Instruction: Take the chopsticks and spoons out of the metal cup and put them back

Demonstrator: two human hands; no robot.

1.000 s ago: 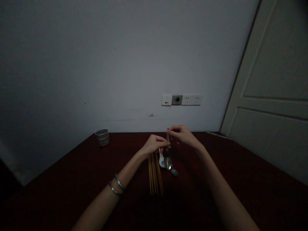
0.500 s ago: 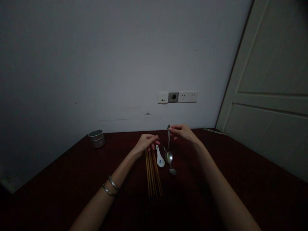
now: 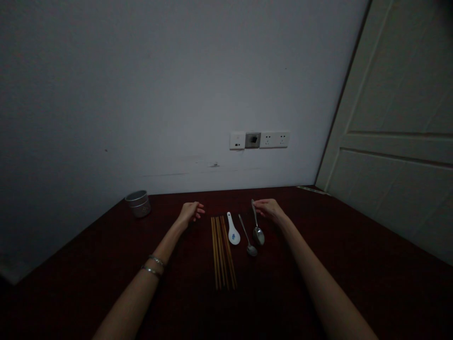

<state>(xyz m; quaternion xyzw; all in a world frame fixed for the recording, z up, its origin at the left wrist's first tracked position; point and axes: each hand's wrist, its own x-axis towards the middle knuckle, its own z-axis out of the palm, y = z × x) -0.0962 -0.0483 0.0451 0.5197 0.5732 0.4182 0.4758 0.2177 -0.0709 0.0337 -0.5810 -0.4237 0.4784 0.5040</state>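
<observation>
My right hand (image 3: 269, 208) pinches the top of the handle of a large metal spoon (image 3: 259, 235), its bowl low at the table top. To the left of it lies a smaller metal spoon (image 3: 251, 250) with a thin handle. A white ceramic soup spoon (image 3: 233, 236) with a blue mark comes after that, and then several wooden chopsticks (image 3: 221, 255) side by side. My left hand (image 3: 191, 212) hovers left of the chopsticks' far ends, its fingers loosely bent and apart, with nothing seen in them.
On the dark red table (image 3: 170, 302), a grey metal cup (image 3: 138, 205) stands at the far left by the wall. Sockets and a switch (image 3: 260, 140) sit on the wall behind. A pale panelled door (image 3: 392, 141) rises on the right.
The large spoon has moved right, away from the small spoon, and its bowl has come apart from it. My left hand has drawn back leftward from above the chopsticks.
</observation>
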